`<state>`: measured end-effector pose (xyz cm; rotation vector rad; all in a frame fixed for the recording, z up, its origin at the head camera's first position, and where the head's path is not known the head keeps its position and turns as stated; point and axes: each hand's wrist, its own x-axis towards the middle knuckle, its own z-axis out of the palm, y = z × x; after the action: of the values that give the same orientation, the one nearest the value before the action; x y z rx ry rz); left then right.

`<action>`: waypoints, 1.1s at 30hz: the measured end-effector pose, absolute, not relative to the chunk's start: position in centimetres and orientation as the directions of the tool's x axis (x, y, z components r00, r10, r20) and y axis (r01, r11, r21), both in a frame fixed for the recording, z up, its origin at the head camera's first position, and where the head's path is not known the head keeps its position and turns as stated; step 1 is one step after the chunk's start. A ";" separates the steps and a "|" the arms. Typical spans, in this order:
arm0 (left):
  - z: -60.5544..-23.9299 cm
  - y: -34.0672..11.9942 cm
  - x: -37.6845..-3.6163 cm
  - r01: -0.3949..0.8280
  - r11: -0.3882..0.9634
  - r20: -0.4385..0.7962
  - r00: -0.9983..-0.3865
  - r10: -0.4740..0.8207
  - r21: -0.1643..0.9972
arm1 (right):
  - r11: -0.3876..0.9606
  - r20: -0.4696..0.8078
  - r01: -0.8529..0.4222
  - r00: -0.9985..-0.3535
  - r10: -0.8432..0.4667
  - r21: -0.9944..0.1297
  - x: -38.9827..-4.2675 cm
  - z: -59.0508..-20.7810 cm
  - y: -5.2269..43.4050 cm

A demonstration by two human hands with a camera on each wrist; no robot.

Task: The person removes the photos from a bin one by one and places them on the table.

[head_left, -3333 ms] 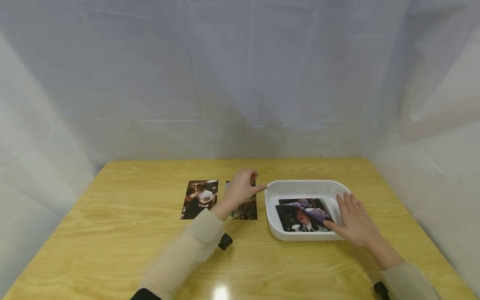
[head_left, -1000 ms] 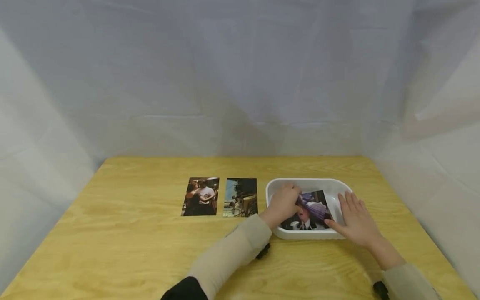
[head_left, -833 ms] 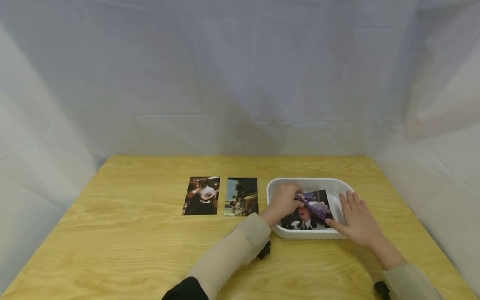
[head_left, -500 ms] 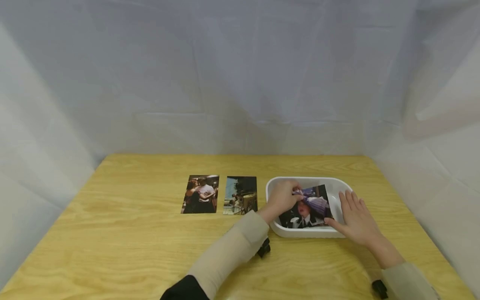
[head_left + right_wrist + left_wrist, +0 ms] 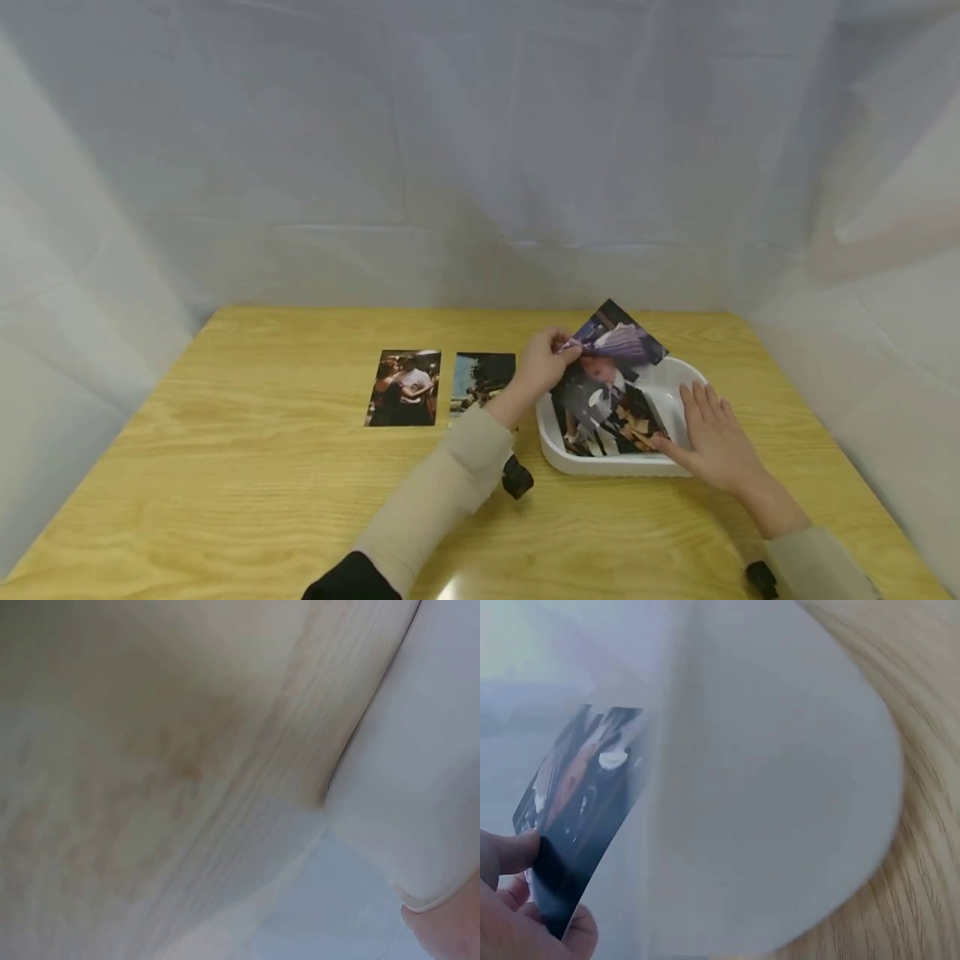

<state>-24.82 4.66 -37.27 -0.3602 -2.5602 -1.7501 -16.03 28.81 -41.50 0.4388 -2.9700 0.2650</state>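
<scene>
Photographs are the business on this wooden table [image 5: 247, 492]. The left hand [image 5: 542, 364] pinches the top photo [image 5: 611, 346] by its left edge between thumb and fingers, holding it tilted up above the far part of a white tray [image 5: 611, 464]. Under it, another photo [image 5: 611, 417] lies in the tray. The right hand [image 5: 712, 442] rests flat on the tray's right rim, fingers straight and gripping nothing. Two more photos lie flat to the left of the tray: one [image 5: 480, 379] just beside it, partly behind the left wrist, and one [image 5: 403, 388] farther left.
</scene>
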 end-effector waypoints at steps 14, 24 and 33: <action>-37.4 -8.1 -24.9 -0.144 0.035 -0.147 -0.985 0.090 0.989 | 0.942 0.125 -0.298 -0.952 -0.280 -0.158 -15.7 -41.7 28.3; -40.9 -21.7 -24.8 -0.186 -0.064 -0.186 -0.983 0.007 0.980 | 0.940 0.136 -0.301 -0.950 -0.280 -0.161 -15.4 -41.4 28.5; -39.8 -27.4 -22.3 -0.275 -0.004 -0.272 -0.947 -0.173 0.961 | 0.943 0.123 -0.293 -0.953 -0.275 -0.160 -15.3 -41.2 28.5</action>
<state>-22.32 -27.40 -39.76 0.5121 -2.2670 -2.2217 -15.32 28.46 -41.20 0.4398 -2.9986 0.2693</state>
